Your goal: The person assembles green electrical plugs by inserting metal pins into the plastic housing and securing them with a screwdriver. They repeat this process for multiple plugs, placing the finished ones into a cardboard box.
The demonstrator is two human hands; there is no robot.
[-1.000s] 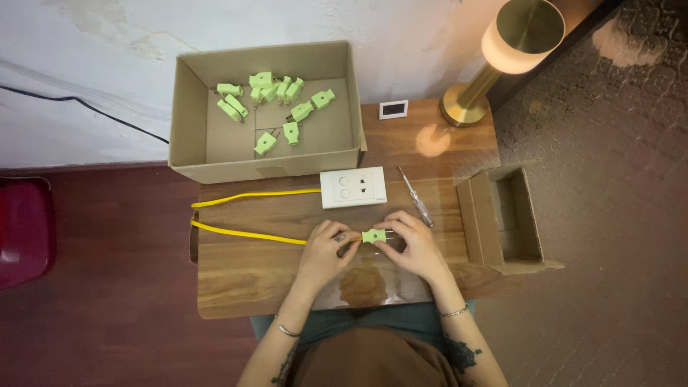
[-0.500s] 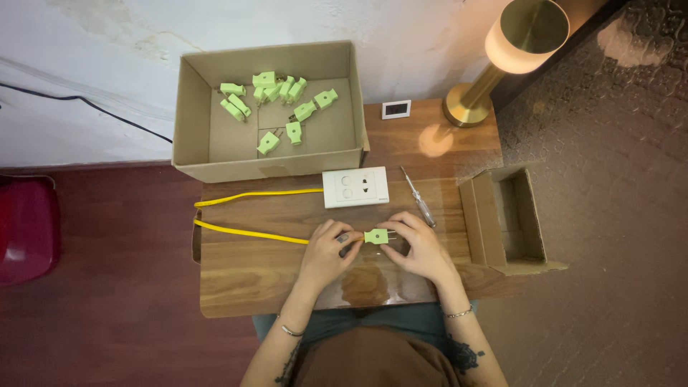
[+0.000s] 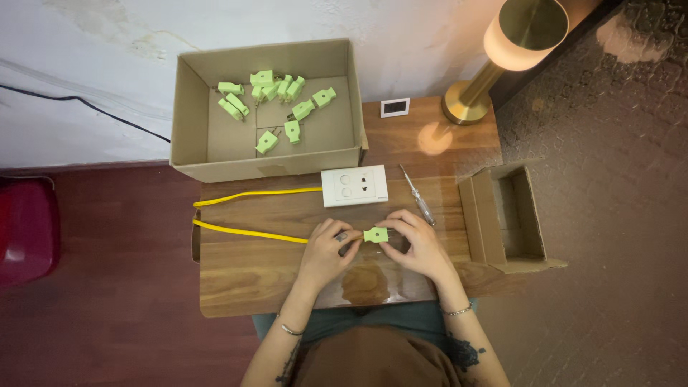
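Small green plug (image 3: pixel 375 234) over the near middle of the wooden worktop (image 3: pixel 251 272), pinched between left hand (image 3: pixel 328 249) and right hand (image 3: pixel 417 244) grips, yellow cable (image 3: pixel 247 231) trailing left, white socket plate (image 3: pixel 354 186) just beyond, screwdriver (image 3: pixel 417 195) right, cardboard box (image 3: pixel 193 136) of green plugs far.

Both hands meet at the near edge of the wooden surface (image 3: pixel 236 279), the left hand (image 3: pixel 326 252) and right hand (image 3: pixel 419 244) pinching a small green plastic plug (image 3: pixel 375 234) between them. A yellow cable (image 3: pixel 244 231) runs off leftward from it, with a white wall socket plate (image 3: pixel 355 185) just behind and a slim screwdriver (image 3: pixel 418 196) to that plate's right. Farther back sits a large open cardboard box (image 3: pixel 193 122) with more green plugs (image 3: pixel 276 89) in it, a smaller open cardboard box (image 3: pixel 484 222) stands at the right edge, and a brass lamp (image 3: pixel 502 57) rises at the far right corner.
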